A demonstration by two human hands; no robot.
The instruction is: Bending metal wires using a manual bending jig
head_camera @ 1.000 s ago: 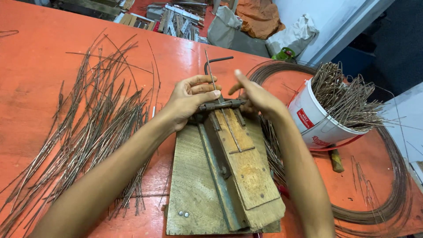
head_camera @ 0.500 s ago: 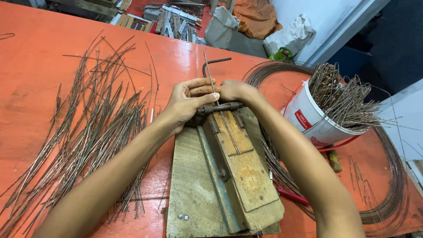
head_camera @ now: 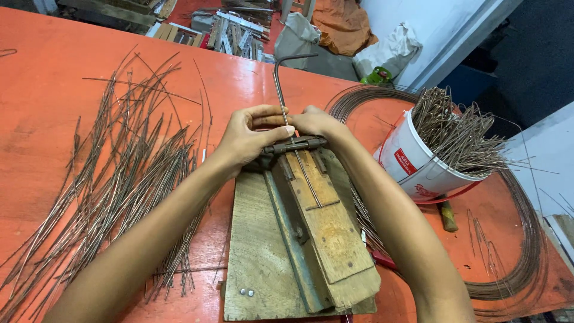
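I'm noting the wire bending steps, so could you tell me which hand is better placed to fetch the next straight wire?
Left, probably. The left hand is on the side of the straight wires; the right hand is by the bucket.

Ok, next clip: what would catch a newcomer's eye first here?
Both hands, the left hand and right hand, meet at the far end of a wooden jig in the middle of the orange table, around an upright bent rod. Left of it lies a wide spread of straight wires; to the right, a white bucket bristles with bent pieces.
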